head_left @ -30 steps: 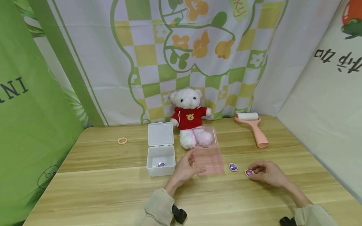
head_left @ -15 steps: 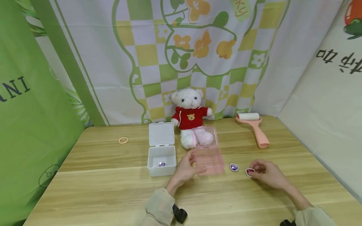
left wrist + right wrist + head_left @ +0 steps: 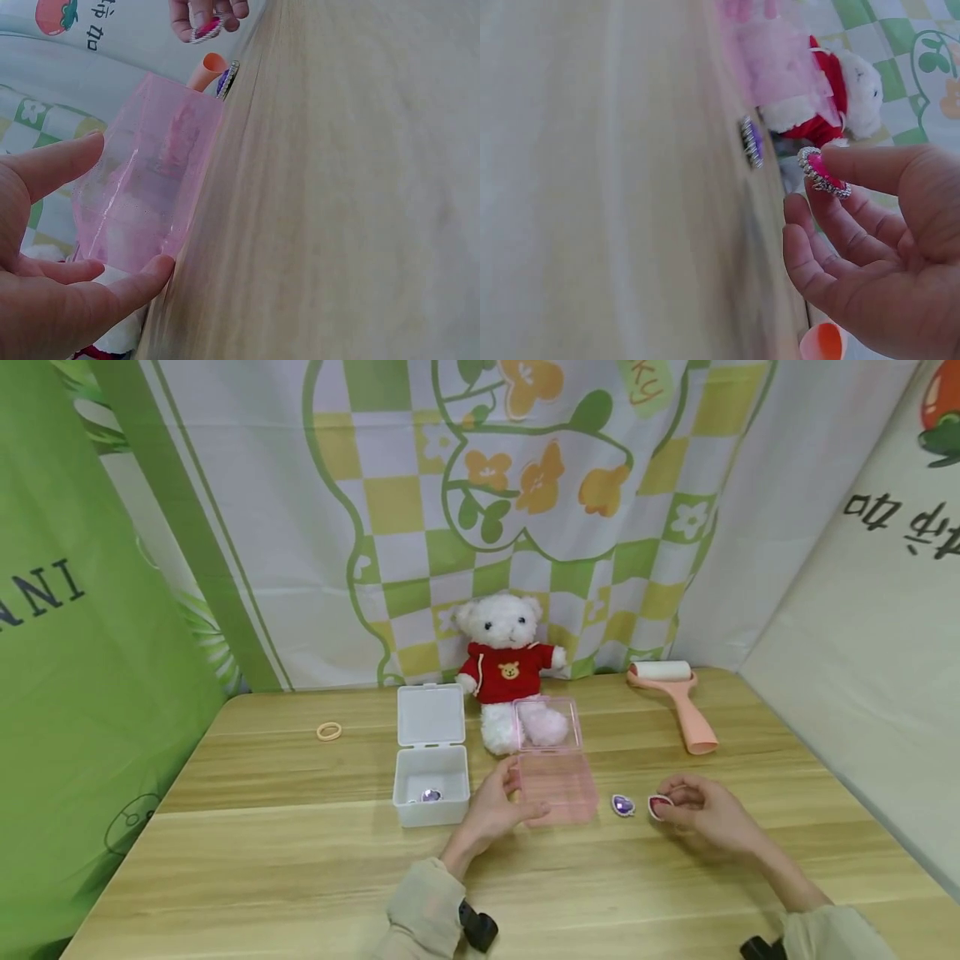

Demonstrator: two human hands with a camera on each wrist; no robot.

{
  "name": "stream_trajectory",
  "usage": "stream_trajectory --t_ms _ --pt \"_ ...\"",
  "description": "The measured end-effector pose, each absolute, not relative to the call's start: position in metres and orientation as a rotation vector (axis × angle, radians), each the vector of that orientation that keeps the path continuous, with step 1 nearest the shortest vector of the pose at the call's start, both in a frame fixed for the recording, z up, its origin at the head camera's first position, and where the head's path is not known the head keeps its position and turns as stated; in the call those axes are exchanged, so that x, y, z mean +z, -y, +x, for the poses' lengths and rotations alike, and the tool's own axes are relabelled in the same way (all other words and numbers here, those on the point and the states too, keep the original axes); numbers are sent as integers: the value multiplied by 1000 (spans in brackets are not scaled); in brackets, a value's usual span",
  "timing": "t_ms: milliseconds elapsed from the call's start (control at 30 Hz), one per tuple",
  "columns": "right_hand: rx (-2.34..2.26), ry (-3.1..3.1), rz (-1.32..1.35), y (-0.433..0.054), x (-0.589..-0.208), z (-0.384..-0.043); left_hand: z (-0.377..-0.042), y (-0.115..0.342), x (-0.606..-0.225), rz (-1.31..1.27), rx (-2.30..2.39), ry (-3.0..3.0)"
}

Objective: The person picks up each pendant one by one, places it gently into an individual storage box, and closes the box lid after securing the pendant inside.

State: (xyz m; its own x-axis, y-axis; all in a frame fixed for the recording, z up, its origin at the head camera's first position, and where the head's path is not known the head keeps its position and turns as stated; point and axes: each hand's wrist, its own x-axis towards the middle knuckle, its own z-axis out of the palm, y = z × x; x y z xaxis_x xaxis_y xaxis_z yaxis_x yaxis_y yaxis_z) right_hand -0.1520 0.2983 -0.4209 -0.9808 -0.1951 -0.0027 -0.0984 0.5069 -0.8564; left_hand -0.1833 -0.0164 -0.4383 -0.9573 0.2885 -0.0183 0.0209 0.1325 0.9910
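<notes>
My right hand (image 3: pixel 708 814) pinches a red gem (image 3: pixel 660 807) with a silver beaded rim between thumb and fingers, just above the table. In the right wrist view the red gem (image 3: pixel 825 172) shows between the thumb and fingertips. A purple gem (image 3: pixel 622 806) with a similar rim lies on the table, left of that hand. My left hand (image 3: pixel 491 810) rests against the left side and front of a clear pink box (image 3: pixel 558 789), its lid up. In the left wrist view, the thumb and fingers touching the pink box (image 3: pixel 150 172) look fairly straight.
Left of the pink box stands a white box (image 3: pixel 431 814), lid raised, with a purple gem (image 3: pixel 431 796) inside. A white teddy bear (image 3: pixel 506 668) in a red hoodie sits behind. A lint roller (image 3: pixel 682 706) lies at the back right, a yellowish ring (image 3: pixel 328 732) at the left.
The red gem in my right hand has turned and risen slightly. My left hand stays at the pink box. The head view has shifted a little.
</notes>
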Motion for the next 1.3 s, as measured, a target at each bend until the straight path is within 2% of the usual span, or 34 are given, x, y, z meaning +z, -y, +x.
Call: stream_trajectory --t_ms 733,1300 --pt "-1689 -2395 -386 -252 -361 -185 -183 16 -440 279 1950 -2156" --pt "-1684 -2274 -492 -199 -367 -220 -184 16 -439 295 1956 -2176"
